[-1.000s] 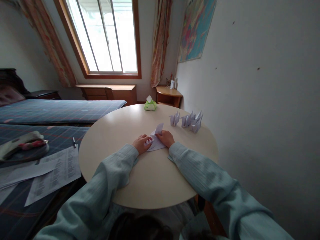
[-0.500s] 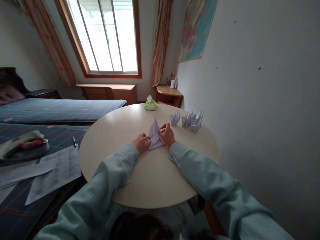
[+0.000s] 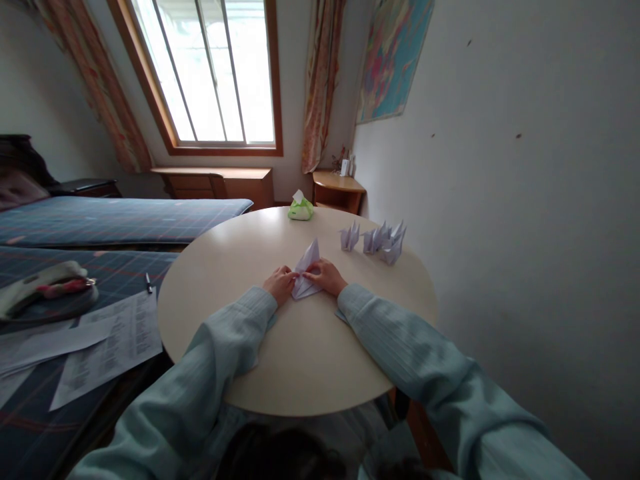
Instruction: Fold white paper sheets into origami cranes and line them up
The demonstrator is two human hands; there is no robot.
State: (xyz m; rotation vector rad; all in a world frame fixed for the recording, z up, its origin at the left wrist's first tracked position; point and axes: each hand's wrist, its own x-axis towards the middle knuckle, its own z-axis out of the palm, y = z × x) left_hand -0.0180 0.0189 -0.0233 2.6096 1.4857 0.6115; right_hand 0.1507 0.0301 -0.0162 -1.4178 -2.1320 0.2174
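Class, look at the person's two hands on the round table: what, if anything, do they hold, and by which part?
Both the left hand and right hand pinch the folded white paper at its lower edges, near the middle.

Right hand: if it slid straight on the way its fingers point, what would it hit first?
The right hand points leftward at the folded paper it already touches; just beyond is the left hand.

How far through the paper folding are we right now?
Done: a cluster of folded paper figures stands on the round table, beyond the right hand. In hand: a white sheet, partly folded into a pointed shape, pressed flat by the left hand and the right hand. Left: this sheet lies flat, not yet standing like the others.
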